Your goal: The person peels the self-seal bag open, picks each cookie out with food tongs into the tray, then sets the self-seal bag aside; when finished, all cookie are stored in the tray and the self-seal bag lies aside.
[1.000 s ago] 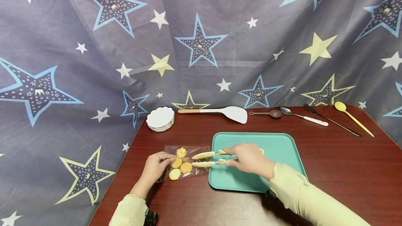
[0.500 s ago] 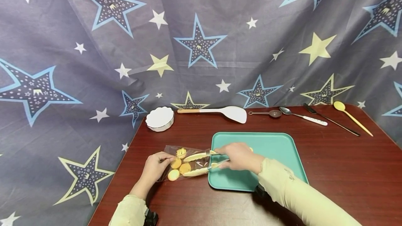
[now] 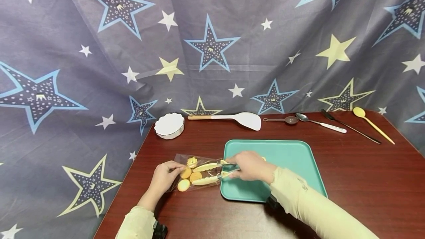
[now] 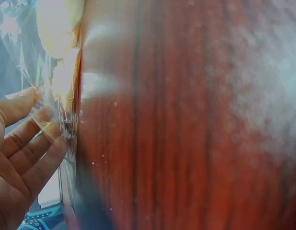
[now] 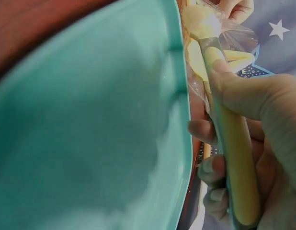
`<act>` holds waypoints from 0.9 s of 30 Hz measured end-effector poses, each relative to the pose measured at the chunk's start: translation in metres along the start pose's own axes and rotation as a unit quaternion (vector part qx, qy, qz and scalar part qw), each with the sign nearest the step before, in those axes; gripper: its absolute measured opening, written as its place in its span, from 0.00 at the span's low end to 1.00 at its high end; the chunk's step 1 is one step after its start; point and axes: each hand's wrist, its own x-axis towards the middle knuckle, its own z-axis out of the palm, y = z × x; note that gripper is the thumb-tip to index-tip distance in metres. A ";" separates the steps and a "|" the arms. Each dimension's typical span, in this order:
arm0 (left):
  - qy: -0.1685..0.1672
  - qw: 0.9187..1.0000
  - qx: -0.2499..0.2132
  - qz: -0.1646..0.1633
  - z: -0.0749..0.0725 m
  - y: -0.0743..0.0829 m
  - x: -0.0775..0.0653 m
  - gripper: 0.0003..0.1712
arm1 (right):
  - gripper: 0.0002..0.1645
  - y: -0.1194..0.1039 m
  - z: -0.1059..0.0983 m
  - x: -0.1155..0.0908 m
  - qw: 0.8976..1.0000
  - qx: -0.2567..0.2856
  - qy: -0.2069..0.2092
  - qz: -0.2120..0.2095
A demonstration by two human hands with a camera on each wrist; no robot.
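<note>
As seen in the head view, a clear bag [image 3: 207, 173] is pinched at its edge by the fingers of the left hand [image 3: 164, 176], while tongs [image 3: 205, 167] are gripped by the right hand [image 3: 249, 166], their arms spread. Four cookies [image 3: 183, 185] are contained in the bag, which is laid flat, its right end at the rim of a green tray [image 3: 289, 150]. Should the tongs be closed at a slant, the bag could be nipped along with a cookie; by too hard a squeeze, a cookie could be cracked. If the left hold were loosened, the bag would probably be dragged. A red-brown counter [image 3: 199, 217] is backed by star-printed cloth [image 3: 275, 58]; a bowl [image 3: 169, 125] and a spatula [image 3: 247, 120] are set along its far edge.

In the left wrist view, the bag is pinched between thumb and fingers; most of the field is filled by the counter's streaked, glossy grain.

In the right wrist view, the tongs are enclosed by thumb and curled fingers beside the tray; whether a cookie is touched cannot be told.
</note>
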 end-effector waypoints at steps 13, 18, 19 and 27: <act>0.000 1.000 -0.002 0.002 0.003 0.000 0.000 0.05 | 0.32 0.014 -0.006 -0.033 0.996 -0.018 0.077 -0.030; 0.000 1.000 0.000 0.005 0.003 -0.002 0.001 0.05 | 0.32 0.022 -0.021 -0.052 0.996 -0.013 0.086 -0.009; 0.001 1.000 0.002 0.005 0.003 -0.002 0.001 0.05 | 0.32 0.024 -0.025 -0.056 0.996 -0.012 0.088 -0.005; 0.003 1.000 0.007 0.003 0.001 -0.001 0.001 0.05 | 0.33 0.050 -0.044 -0.081 0.993 0.007 0.111 0.039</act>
